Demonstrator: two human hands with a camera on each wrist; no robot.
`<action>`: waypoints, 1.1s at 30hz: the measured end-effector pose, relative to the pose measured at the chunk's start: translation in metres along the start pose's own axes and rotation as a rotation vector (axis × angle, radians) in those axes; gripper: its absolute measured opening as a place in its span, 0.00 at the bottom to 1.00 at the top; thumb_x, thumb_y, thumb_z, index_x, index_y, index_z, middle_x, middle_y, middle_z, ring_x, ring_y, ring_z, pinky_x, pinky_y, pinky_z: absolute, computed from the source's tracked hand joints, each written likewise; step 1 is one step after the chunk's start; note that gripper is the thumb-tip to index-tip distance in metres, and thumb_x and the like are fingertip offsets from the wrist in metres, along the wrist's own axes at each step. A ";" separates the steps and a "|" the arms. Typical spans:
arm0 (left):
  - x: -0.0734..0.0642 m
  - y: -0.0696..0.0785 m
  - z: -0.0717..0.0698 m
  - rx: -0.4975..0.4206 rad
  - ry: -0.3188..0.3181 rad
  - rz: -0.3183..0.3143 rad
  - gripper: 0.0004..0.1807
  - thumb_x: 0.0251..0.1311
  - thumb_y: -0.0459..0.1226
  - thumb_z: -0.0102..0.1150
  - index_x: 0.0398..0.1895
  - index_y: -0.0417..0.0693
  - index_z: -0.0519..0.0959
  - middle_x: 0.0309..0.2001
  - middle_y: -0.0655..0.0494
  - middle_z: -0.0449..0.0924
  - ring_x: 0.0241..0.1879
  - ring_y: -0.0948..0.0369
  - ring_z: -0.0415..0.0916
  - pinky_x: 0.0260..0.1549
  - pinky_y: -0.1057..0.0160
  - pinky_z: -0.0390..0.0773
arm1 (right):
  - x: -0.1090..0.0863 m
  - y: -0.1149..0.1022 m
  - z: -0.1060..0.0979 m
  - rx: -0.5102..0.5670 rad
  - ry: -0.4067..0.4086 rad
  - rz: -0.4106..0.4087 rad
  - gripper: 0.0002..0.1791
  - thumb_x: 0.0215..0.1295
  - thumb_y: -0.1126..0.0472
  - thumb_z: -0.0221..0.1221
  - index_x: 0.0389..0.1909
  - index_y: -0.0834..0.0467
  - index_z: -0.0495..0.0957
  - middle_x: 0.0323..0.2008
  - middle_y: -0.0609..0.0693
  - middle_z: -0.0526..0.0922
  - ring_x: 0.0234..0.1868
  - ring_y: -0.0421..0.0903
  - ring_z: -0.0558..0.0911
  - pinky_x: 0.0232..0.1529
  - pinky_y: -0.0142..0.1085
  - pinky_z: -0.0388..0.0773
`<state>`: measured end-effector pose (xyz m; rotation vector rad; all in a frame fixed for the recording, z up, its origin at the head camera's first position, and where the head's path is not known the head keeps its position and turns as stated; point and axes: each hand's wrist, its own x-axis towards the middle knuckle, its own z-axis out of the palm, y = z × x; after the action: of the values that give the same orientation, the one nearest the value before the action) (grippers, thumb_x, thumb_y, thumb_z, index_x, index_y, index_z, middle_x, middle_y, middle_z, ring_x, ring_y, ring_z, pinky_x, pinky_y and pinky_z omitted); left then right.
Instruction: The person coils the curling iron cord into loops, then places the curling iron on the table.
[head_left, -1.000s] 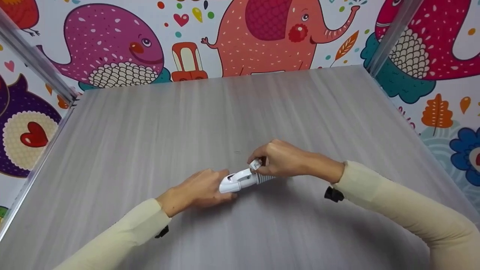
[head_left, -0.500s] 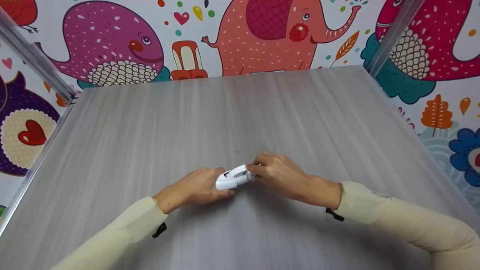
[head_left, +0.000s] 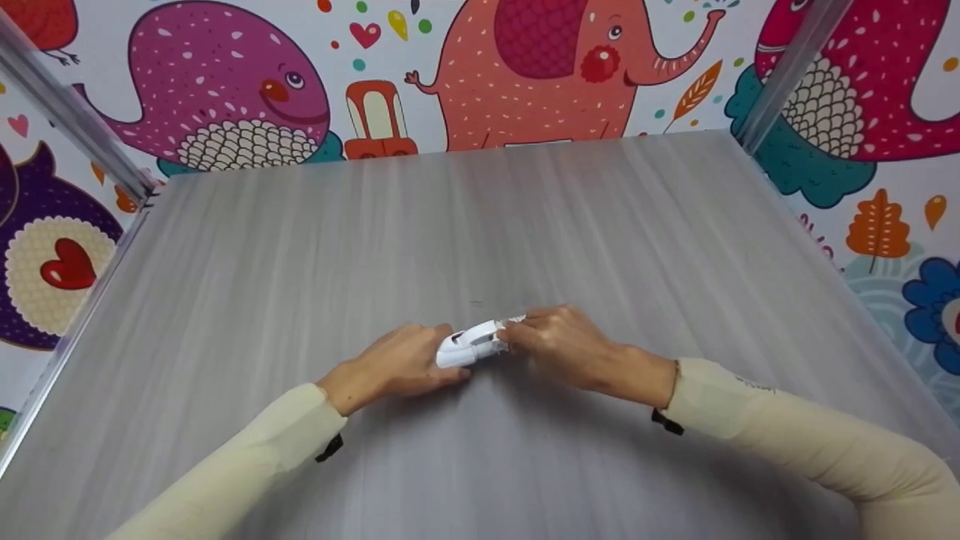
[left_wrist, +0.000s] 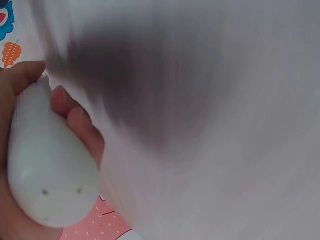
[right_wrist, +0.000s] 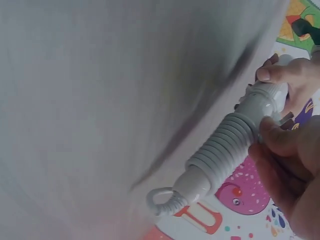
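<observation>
A white corded appliance [head_left: 466,346] with a bulbous head and a lever-like piece is held up between both hands. Its white cord [right_wrist: 222,145] is wound in tight coils round the shaft. At the tapered end the cord leaves in a small loop [right_wrist: 160,202]. My left hand [head_left: 394,364] grips the head, with fingers curled about it; small holes mark the rounded end [left_wrist: 55,175] in the left wrist view. With thumb and fingers, my right hand [head_left: 581,345] pinches the cord's small white plug beside the coils, mostly covering it.
Below the hands lies a grey wood-grain table [head_left: 420,240]. Patterned walls with cartoon animals [head_left: 540,82] rise behind it and at both sides. Metal posts [head_left: 791,75] stand at the back corners.
The right hand has turned and lowered with the plug, bringing it against the shaft and hiding most of it. The left hand keeps its grip on the appliance, hardly moving.
</observation>
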<state>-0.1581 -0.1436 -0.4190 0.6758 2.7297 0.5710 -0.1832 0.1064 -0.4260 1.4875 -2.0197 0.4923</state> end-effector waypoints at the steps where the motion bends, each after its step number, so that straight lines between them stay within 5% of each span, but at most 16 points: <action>1: 0.002 0.000 0.000 0.005 -0.002 -0.001 0.19 0.58 0.50 0.66 0.40 0.44 0.76 0.26 0.57 0.75 0.24 0.62 0.69 0.21 0.63 0.66 | -0.001 0.002 0.000 -0.017 0.010 -0.014 0.13 0.43 0.74 0.68 0.31 0.59 0.81 0.25 0.50 0.87 0.23 0.45 0.84 0.23 0.36 0.79; 6: 0.010 0.001 -0.003 -0.015 -0.005 -0.031 0.24 0.56 0.50 0.69 0.45 0.43 0.73 0.30 0.54 0.79 0.25 0.61 0.73 0.23 0.62 0.71 | -0.002 0.007 -0.002 -0.115 0.011 -0.086 0.10 0.47 0.71 0.70 0.32 0.59 0.84 0.30 0.52 0.90 0.28 0.46 0.87 0.27 0.36 0.82; 11: 0.019 -0.006 -0.005 -0.036 0.023 -0.034 0.26 0.56 0.49 0.70 0.48 0.44 0.70 0.35 0.53 0.81 0.28 0.61 0.75 0.26 0.61 0.74 | -0.003 0.015 0.001 -0.098 0.002 -0.040 0.12 0.45 0.72 0.70 0.34 0.59 0.86 0.32 0.53 0.90 0.30 0.48 0.87 0.28 0.37 0.82; 19: 0.041 -0.018 -0.012 0.090 0.184 0.137 0.23 0.52 0.47 0.73 0.43 0.41 0.77 0.40 0.48 0.80 0.41 0.52 0.75 0.38 0.51 0.78 | -0.004 0.033 0.010 -0.043 0.022 0.059 0.12 0.46 0.69 0.72 0.33 0.56 0.88 0.33 0.51 0.90 0.31 0.47 0.86 0.28 0.38 0.82; 25: 0.056 -0.026 -0.012 0.113 0.212 0.206 0.26 0.53 0.49 0.73 0.46 0.39 0.79 0.42 0.44 0.77 0.43 0.50 0.70 0.43 0.51 0.73 | -0.005 0.046 0.012 -0.060 0.003 0.094 0.09 0.48 0.67 0.72 0.32 0.54 0.89 0.32 0.51 0.89 0.31 0.47 0.86 0.26 0.38 0.81; 33: 0.074 -0.033 -0.012 0.103 0.198 0.202 0.27 0.52 0.49 0.74 0.47 0.39 0.80 0.42 0.43 0.76 0.43 0.50 0.70 0.43 0.52 0.72 | -0.006 0.056 0.014 -0.083 -0.042 0.118 0.10 0.52 0.67 0.70 0.35 0.52 0.90 0.33 0.52 0.89 0.32 0.49 0.85 0.25 0.40 0.81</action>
<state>-0.2381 -0.1379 -0.4352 0.9776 2.9101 0.5723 -0.2386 0.1200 -0.4381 1.3457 -2.1431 0.4229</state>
